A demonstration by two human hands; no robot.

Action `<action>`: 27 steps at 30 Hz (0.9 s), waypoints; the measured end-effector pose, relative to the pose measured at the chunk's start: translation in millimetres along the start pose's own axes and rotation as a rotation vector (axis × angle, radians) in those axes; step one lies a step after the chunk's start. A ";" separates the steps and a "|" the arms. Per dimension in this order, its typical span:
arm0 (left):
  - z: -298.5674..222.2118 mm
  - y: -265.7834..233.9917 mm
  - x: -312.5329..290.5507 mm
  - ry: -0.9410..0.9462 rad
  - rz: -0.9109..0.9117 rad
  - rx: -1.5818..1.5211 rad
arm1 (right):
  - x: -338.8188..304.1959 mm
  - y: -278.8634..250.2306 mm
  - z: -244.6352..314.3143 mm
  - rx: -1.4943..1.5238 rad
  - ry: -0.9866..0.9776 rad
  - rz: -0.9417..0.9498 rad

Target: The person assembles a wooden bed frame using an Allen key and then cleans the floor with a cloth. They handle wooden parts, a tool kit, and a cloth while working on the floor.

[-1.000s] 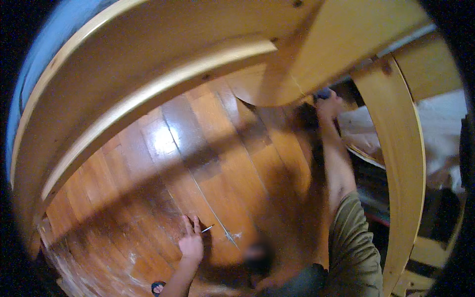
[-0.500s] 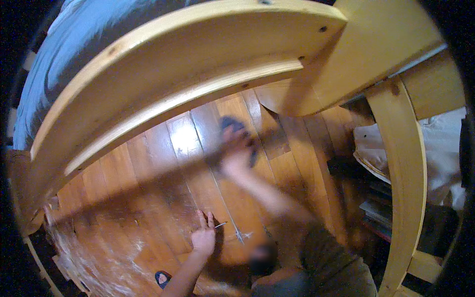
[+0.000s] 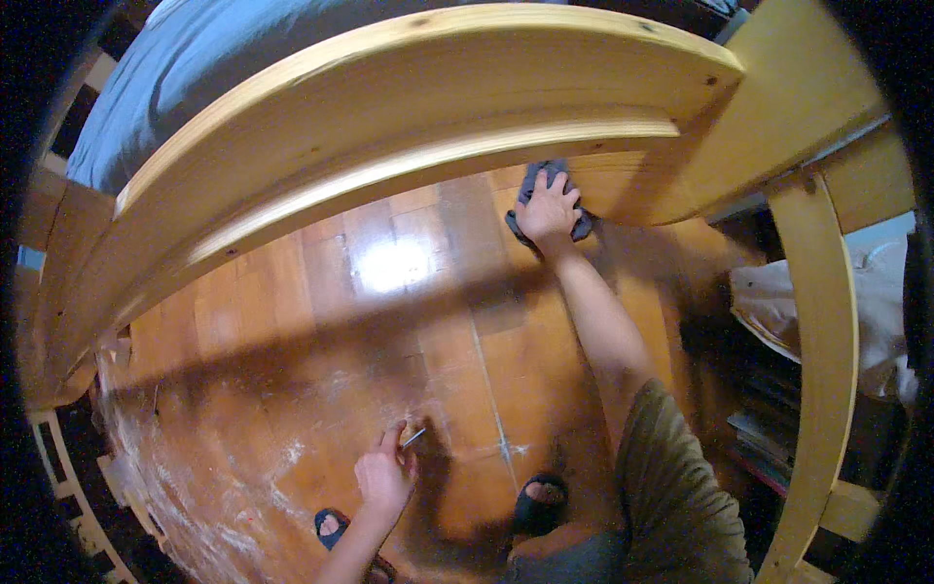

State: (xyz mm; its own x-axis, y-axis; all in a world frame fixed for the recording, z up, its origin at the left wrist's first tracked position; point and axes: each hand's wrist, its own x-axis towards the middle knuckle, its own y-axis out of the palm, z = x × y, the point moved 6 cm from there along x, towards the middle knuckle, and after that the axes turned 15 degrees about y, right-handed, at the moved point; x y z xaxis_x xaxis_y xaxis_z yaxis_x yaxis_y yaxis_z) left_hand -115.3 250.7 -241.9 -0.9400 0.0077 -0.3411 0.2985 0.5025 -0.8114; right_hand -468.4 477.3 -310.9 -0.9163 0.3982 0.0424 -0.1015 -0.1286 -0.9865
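Observation:
My right hand [image 3: 551, 211] presses a dark grey cloth [image 3: 584, 227] onto the wooden floor [image 3: 321, 282], close under the curved bed rail. Its fingers are spread over the cloth, which sticks out crumpled around them. Lower and to the left, my left hand [image 3: 383, 475] is held with bent fingers over the floor. Its fingers are closed on a thin, pale stick [image 3: 414, 437] that juts out to the upper right; what kind of stick cannot be made out. Whitish streaks [image 3: 292, 453] mark the floor left of that hand.
A curved wooden bed rail [image 3: 409, 107] spans the top, with blue bedding [image 3: 185, 78] behind it. At right, a wooden post [image 3: 822, 370] stands before a whitish cloth bag [image 3: 764, 302] and a dark stack [image 3: 754, 438]. My sandalled feet [image 3: 541, 496] are at the bottom.
My right hand has moved the cloth away from me and rightward to the bed rail. The left hand's fingers have curled in around the stick. The whole view has shifted a little.

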 end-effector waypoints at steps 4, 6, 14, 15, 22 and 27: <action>30.0 -22.9 -23.2 -0.024 -0.182 -0.020 | -36.4 6.1 66.4 -0.162 -0.125 0.084; 34.3 -29.2 -24.2 -0.121 -0.144 -0.031 | -97.6 35.2 120.8 -0.021 -0.310 -0.015; 69.8 -69.4 -42.3 -0.013 0.022 0.342 | -227.6 -56.4 144.2 1.020 -0.658 0.718; 82.7 -72.9 -54.8 -0.045 0.102 0.358 | -202.2 -64.3 117.8 0.974 -0.528 0.704; 126.7 -119.3 -105.4 -0.058 0.286 0.458 | -82.6 -17.3 -136.2 0.047 0.075 -0.082; 136.3 -141.7 -160.8 -0.166 0.227 0.443 | -258.2 23.3 39.1 -0.200 -0.345 0.149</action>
State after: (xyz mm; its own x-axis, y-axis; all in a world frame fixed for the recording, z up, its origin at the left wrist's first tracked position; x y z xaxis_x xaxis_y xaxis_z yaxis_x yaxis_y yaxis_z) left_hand 16.1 60.4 -136.8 -0.8155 -0.0818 -0.5729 0.5665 0.0900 -0.8192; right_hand -249.3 336.1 -338.6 -0.9947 0.0567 -0.0862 0.0881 0.0305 -0.9956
